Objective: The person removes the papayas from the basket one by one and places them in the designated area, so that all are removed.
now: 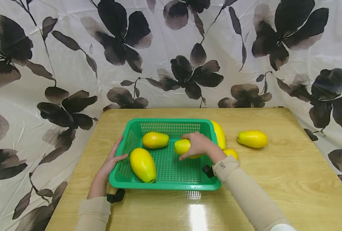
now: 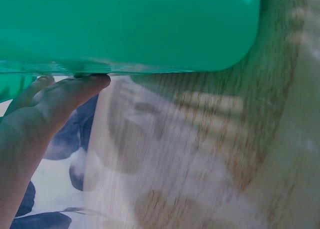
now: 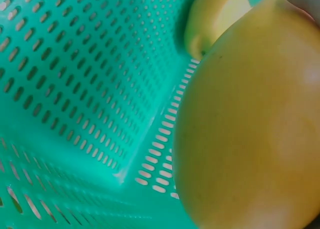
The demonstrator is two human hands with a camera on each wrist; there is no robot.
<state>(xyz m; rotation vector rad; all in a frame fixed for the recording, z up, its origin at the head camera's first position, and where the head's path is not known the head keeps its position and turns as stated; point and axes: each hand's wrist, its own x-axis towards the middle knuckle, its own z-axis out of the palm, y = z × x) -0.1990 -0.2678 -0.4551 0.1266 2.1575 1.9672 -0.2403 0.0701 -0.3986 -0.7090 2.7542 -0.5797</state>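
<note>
My right hand (image 1: 199, 144) reaches over the right side of a green plastic basket (image 1: 171, 186) and grips a yellow papaya (image 1: 181, 146) from above. In the right wrist view this papaya (image 3: 250, 124) looms large beside the perforated wall. Two more papayas lie inside the basket: one at the back (image 1: 155, 140), one at the front left (image 1: 143, 165). Along the basket's left side, my left hand (image 1: 110, 163) touches the rim with its fingers straight and thumb spread. The left wrist view shows those fingers (image 2: 75, 91) against the basket's outside.
Right of the basket, one papaya (image 1: 252, 139) lies apart on the wooden table (image 1: 289, 179). Two others, a larger one (image 1: 219, 134) and one partly behind my wrist (image 1: 231, 154), lie close to the basket's right wall. A floral cloth (image 1: 171, 48) hangs behind the table.
</note>
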